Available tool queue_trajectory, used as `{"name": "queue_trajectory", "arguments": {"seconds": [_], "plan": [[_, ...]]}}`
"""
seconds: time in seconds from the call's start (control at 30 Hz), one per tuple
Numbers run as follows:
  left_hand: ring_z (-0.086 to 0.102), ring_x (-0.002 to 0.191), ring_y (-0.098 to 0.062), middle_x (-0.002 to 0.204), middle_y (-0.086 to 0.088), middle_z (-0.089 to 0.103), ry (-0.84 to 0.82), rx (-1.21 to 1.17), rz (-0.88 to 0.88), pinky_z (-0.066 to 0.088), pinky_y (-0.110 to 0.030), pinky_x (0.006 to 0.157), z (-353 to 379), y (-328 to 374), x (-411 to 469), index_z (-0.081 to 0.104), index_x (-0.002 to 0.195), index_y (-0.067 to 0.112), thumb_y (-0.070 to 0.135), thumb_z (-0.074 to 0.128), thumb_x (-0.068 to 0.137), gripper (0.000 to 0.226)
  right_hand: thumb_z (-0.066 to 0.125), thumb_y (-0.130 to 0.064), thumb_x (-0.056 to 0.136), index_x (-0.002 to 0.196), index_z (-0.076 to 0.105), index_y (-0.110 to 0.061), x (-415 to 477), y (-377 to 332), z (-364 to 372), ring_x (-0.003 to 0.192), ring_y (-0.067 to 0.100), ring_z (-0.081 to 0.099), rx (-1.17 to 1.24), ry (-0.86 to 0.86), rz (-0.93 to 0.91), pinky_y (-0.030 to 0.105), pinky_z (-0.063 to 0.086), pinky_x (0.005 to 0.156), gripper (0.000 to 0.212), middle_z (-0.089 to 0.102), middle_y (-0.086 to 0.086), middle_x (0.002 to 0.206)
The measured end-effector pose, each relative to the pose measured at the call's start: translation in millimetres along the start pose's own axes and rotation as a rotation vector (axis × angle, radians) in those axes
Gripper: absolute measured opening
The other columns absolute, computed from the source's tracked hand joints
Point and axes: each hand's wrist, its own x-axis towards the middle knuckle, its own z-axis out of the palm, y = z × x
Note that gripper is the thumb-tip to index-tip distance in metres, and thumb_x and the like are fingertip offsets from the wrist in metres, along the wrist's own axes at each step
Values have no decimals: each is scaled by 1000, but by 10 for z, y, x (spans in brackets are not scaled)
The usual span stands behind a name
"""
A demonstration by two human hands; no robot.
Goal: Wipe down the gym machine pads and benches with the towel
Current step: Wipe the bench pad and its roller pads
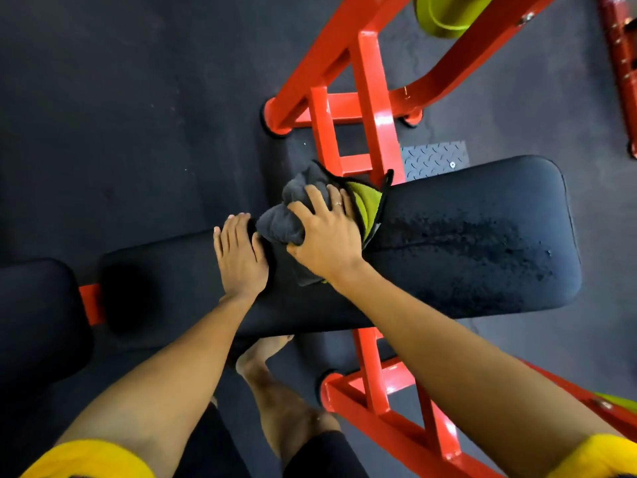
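Grey towel [275, 225], lime inside, sits bunched on the black pad [465, 298]. We see the right hand [327, 232] curled over it, gripping and pressing down. Left hand [239, 257] lies flat on the pad just beside, fingers straight, holding nothing. Wet speckles right of the towel.

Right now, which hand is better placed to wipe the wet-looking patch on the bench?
The right hand. It grips the towel, right beside the wet-looking patch on the bench pad. The left hand rests flat on the pad, holds nothing, and is farther from the patch.
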Motion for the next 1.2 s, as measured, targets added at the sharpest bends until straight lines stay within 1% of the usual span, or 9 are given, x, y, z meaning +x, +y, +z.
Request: {"name": "queue_trajectory", "arguments": {"seconds": [0.1, 0.17, 0.33, 0.47, 0.57, 0.67, 0.83, 1.03, 1.2], "plan": [[36, 147, -24, 148, -8, 51, -61, -38, 24, 11, -47, 128, -48, 40, 5, 47, 146, 7, 29, 29, 106, 49, 76, -48, 69, 137, 62, -26, -424, 314, -10, 151, 48, 26, -10, 144, -14, 58, 18, 124, 73, 40, 9, 162], [37, 147, -24, 148, -7, 52, -107, -82, 80, 12, -48, 128, -80, 118, 40, 49, 145, 6, 30, 29, 106, 50, 73, -50, 67, 138, 62, -28, -492, 533, -121, 152, 49, 23, -52, 220, 77, 60, 13, 125, 75, 39, 8, 163], [40, 145, -23, 146, -8, 55, -149, -94, 155, 13, -47, 128, -59, 359, 81, 50, 144, 5, 30, 30, 106, 50, 72, -51, 67, 139, 63, -27, -189, 316, -119, 153, 53, 13, -5, 242, 287, 65, 3, 124, 77, 35, 10, 165], [42, 143, -24, 145, -9, 55, -149, -66, 200, 16, -50, 127, -68, 347, 88, 50, 144, 5, 31, 31, 107, 49, 71, -47, 72, 149, 54, -27, -660, 128, 154, 156, 48, 7, -4, 242, 188, 63, 5, 125, 82, 20, 9, 171], [42, 143, -26, 145, -11, 54, -181, -69, 234, 16, -51, 126, -85, 347, 92, 47, 146, 5, 34, 32, 109, 49, 71, -46, 73, 151, 52, -30, -1244, 230, 270, 156, 47, 11, -46, 268, 175, 63, 11, 125, 82, 23, 9, 170], [42, 142, -26, 147, -12, 52, -206, -104, 263, 14, -49, 127, -96, 457, 96, 46, 147, 5, 34, 34, 108, 50, 73, -46, 70, 151, 52, -33, -1452, 463, 167, 156, 48, 11, -66, 356, 332, 63, 13, 125, 84, 24, 10, 170], [39, 145, -26, 150, -11, 48, -218, -70, 286, 13, -51, 127, -54, 564, 80, 42, 149, 4, 38, 32, 106, 55, 65, -50, 72, 156, 42, -37, -939, 367, -42, 156, 49, 2, 20, 437, 674, 64, 2, 125, 88, 14, 10, 172], [40, 143, -30, 150, -12, 48, -159, -31, 322, 15, -58, 124, 18, 572, 66, 41, 149, 4, 35, 32, 107, 53, 72, -42, 77, 157, 43, -34, -1267, -158, 443, 157, 46, 2, 90, 390, 537, 63, 8, 126, 85, 15, 12, 172], [38, 144, -31, 152, -14, 45, -186, -76, 372, 14, -59, 124, 17, 695, 65, 39, 151, 3, 30, 39, 104, 54, 77, -40, 76, 155, 47, -29, -1686, 90, 522, 155, 50, 8, 134, 585, 817, 66, 17, 122, 85, 17, 21, 168]]}}
